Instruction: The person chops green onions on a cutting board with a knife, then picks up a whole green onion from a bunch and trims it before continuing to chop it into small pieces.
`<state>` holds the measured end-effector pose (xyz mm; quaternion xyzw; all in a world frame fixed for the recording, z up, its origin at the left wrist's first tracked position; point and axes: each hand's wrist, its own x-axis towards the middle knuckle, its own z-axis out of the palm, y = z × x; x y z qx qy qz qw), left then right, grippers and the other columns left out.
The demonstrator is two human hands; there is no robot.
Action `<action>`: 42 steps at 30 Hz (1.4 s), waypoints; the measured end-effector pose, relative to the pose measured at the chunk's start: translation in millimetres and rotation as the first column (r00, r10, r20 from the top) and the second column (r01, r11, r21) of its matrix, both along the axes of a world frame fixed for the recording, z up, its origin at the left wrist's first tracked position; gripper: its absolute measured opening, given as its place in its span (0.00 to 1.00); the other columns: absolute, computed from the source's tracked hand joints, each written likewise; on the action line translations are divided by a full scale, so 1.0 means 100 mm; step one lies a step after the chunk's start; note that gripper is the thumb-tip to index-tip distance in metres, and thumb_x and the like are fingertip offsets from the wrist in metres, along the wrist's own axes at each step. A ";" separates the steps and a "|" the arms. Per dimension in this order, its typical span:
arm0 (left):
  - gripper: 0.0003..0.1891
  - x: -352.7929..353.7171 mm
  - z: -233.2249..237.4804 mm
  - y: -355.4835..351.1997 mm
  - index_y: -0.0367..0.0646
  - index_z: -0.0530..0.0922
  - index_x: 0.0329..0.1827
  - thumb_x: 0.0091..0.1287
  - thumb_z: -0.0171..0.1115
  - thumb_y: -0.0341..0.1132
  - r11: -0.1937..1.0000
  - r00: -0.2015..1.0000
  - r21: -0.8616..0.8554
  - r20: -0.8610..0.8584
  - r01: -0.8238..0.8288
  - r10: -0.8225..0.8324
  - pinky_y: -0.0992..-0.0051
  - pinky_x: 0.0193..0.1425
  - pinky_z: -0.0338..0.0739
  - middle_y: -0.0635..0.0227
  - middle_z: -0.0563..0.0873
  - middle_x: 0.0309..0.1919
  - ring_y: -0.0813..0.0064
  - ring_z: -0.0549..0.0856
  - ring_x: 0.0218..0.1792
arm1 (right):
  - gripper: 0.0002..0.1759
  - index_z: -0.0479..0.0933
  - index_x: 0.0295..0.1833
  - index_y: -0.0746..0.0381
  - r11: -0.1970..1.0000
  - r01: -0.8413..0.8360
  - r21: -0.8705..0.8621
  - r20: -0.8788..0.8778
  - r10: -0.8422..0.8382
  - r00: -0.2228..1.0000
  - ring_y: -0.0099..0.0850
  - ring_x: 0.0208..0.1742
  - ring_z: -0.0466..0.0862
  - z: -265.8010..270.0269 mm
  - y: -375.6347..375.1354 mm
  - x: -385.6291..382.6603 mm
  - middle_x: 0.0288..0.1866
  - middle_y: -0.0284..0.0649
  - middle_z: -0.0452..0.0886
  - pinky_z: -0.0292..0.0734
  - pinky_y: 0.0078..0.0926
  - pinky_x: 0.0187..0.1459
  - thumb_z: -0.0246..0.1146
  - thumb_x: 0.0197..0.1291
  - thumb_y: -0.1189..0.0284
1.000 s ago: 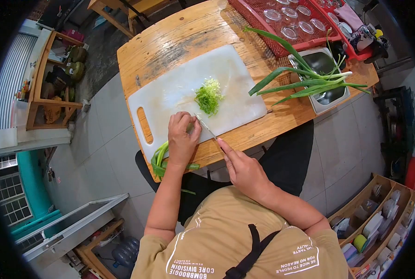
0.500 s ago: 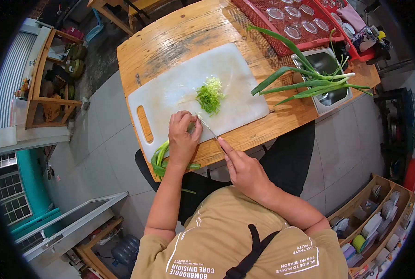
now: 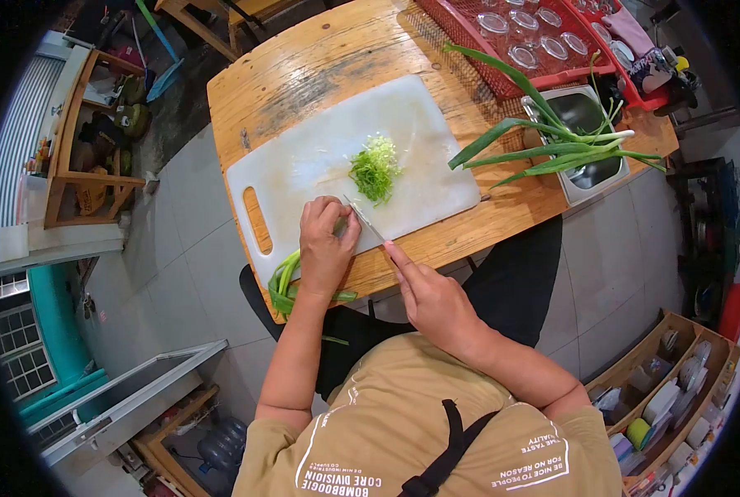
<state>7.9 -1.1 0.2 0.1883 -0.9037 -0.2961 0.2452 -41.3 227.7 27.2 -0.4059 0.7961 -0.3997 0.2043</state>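
Observation:
My left hand is closed over a bunch of green onions on the white cutting board. Their green ends trail out below the hand over the board's near corner, while the part under the fingers is hidden. In my right hand is a knife, gripped by its handle, its blade slanting up close beside my left fingertips. A small heap of chopped green onion lies on the board just beyond the blade.
Whole green onions lie across a metal container on the right of the wooden table. Behind it, a red crate holds several upturned glasses. A black chair stands under the near edge.
The knife and my right hand have shifted very slightly up and left. My left hand stays over the green onions, and the heap looks the same.

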 end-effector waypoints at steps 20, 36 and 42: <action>0.07 0.00 -0.01 -0.01 0.35 0.84 0.43 0.68 0.75 0.24 1.000 1.000 0.007 -0.022 0.011 -0.011 0.56 0.61 0.81 0.57 0.87 0.46 0.51 0.85 0.52 | 0.39 0.62 0.95 0.52 0.990 -0.023 0.136 -0.045 0.029 0.999 0.55 0.35 0.88 -0.03 -0.03 0.01 0.40 0.52 0.84 0.88 0.53 0.41 0.61 0.83 0.71; 0.06 0.00 -0.01 0.02 0.33 0.84 0.44 0.71 0.74 0.24 1.000 1.000 -0.007 -0.008 0.005 -0.005 0.59 0.61 0.82 0.55 0.87 0.47 0.51 0.86 0.52 | 0.40 0.63 0.95 0.49 0.995 0.012 0.096 -0.085 -0.004 0.996 0.56 0.35 0.89 -0.11 -0.06 -0.02 0.41 0.53 0.83 0.88 0.55 0.40 0.62 0.82 0.71; 0.06 0.01 0.02 0.02 0.34 0.85 0.45 0.70 0.74 0.23 1.000 1.000 -0.002 -0.015 0.003 -0.003 0.58 0.60 0.82 0.55 0.87 0.47 0.52 0.87 0.52 | 0.38 0.64 0.95 0.48 0.981 0.020 0.193 -0.114 0.002 0.993 0.56 0.35 0.89 0.00 -0.02 -0.03 0.42 0.52 0.82 0.88 0.55 0.40 0.62 0.84 0.70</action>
